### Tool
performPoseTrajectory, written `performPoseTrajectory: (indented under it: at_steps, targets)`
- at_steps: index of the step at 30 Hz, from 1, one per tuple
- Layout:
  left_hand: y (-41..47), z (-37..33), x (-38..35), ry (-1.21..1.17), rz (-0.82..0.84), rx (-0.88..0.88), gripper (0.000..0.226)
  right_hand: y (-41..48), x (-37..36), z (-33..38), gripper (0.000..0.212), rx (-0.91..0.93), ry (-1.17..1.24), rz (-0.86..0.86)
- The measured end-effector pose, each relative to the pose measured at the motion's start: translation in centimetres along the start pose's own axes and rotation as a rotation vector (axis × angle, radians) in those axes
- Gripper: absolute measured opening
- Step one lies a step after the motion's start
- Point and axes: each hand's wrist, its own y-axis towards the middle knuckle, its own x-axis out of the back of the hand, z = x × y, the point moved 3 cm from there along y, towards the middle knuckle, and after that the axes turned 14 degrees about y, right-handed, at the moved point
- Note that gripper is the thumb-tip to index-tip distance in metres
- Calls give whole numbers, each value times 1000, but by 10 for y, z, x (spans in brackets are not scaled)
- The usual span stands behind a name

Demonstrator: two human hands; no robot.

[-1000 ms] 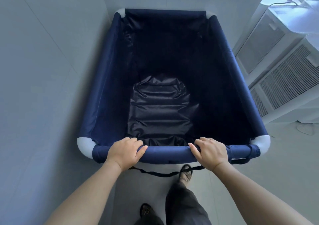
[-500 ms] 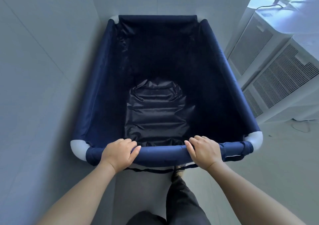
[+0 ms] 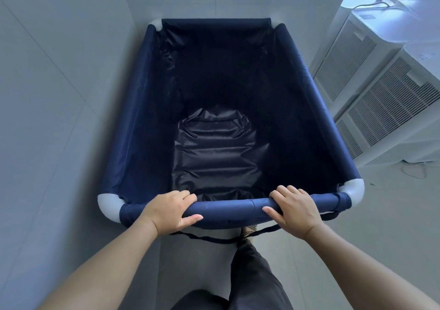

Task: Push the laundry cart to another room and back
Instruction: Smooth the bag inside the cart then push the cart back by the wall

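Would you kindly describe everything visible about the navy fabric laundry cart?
The navy fabric laundry cart is a deep rectangular bin of shiny, wrinkled dark-blue cloth, apparently empty. Its rim is a padded tube sleeved in the same fabric, with bare white rounded corner joints. It stands upright on the pale floor, its left side close to a grey wall, with white louvred units to its right. The left hand and right hand both grip the near rail. A dark strap hangs beneath that rail.

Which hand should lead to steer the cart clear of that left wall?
Probably the left hand. It grips the near rail on the side where the cart runs close along the wall; pushing there should swing the front rightward. The right hand steadies.
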Motion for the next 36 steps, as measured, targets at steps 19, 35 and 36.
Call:
performPoseTrajectory:
  at_steps: [19, 35, 36]
  targets:
    - [0, 1, 4, 3, -22, -24, 63, 5, -1, -5, 53, 84, -14, 44]
    - [2, -18, 21, 147, -295, 3, 54, 6, -5, -5, 52, 129, -29, -125]
    - [2, -18, 20, 146, -337, 13, 60, 6, -5, -5, 51, 124, -24, -136]
